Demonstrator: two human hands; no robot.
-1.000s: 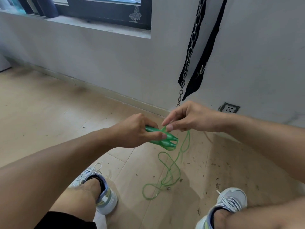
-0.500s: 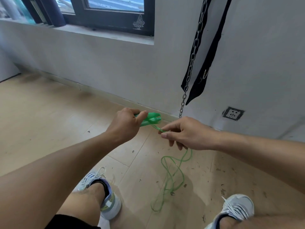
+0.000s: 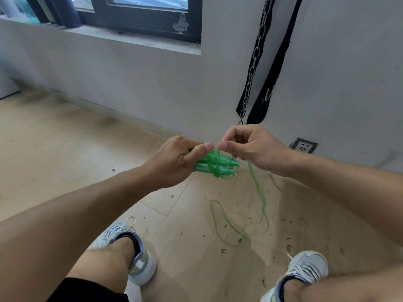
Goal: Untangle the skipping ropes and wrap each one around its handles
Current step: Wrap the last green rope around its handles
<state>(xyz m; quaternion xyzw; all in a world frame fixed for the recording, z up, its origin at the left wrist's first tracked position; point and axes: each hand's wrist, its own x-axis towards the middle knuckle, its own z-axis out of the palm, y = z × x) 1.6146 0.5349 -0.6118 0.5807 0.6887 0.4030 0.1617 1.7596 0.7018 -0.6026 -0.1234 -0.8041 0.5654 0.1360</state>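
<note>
Handles: two translucent green plastic skipping-rope handles (image 3: 214,163) lie side by side, held in the air between the two hands, tapered ends toward the right; a few turns of cord cross them near the middle
Rope: the thin green plastic cord (image 3: 258,192) runs from the handles down past the right hand; its slack falls in loose loops onto the floor between the feet (where exactly it touches the floor is hard to tell)
Left hand: the left hand (image 3: 176,162) grips the butt ends of both handles, fingers curled round them, thumb stretched along the top toward the turns
Right hand: the right hand (image 3: 255,147) is just beside the handles' tapered ends, fingers curled, thumb and forefinger pinching the cord close to the wraps
Floor: pale wood-look floor tiles (image 3: 65,153) scattered with small dark bits; two grey-white lace-up trainers (image 3: 133,251) below
Wall: grey plastered wall with a hanging steel chain (image 3: 253,64), a black fabric strap (image 3: 274,68) and a white wall socket (image 3: 303,146)
</note>
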